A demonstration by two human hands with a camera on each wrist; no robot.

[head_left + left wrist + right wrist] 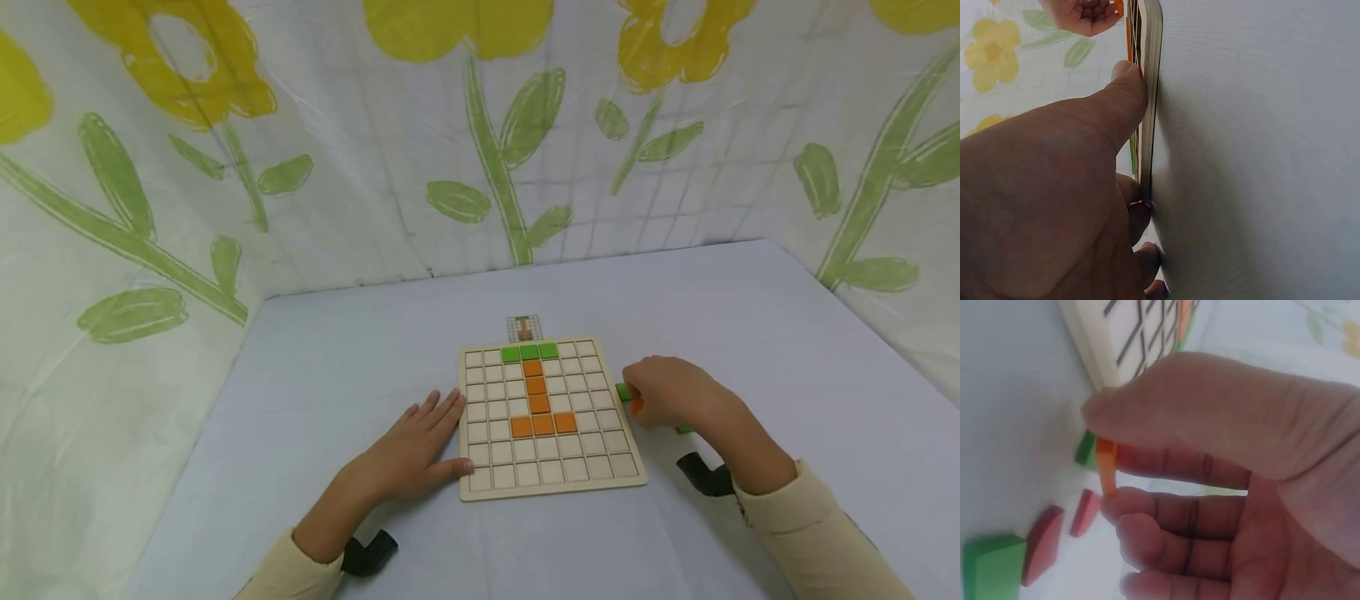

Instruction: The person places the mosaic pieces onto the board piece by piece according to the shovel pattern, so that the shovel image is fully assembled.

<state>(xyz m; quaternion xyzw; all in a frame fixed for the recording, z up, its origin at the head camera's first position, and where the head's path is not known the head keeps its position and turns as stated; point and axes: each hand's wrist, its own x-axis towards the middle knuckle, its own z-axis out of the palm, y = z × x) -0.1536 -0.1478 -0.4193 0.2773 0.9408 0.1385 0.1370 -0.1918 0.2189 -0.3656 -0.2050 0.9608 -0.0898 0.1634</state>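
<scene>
A square wooden grid board (525,451) lies on the table. Three green tiles (530,352) sit in its far row. Below them, several orange tiles (536,385) run down a column and end in a short crosswise row. My left hand (408,454) rests at the board's left side, fingertips against the edge and thumb on the rim near the front corner. Just off the right edge, my right hand (675,392) pinches an orange tile (1107,465) between thumb and fingers. A loose green tile (623,392) lies beside that hand, partly hidden by it.
A small picture card (523,327) lies at the board's far edge. In the right wrist view, a green block (994,569) and red pieces (1043,544) lie near the right hand. Black curved fittings (369,553) hang at both wrists. A flower-printed curtain (360,167) stands behind the table.
</scene>
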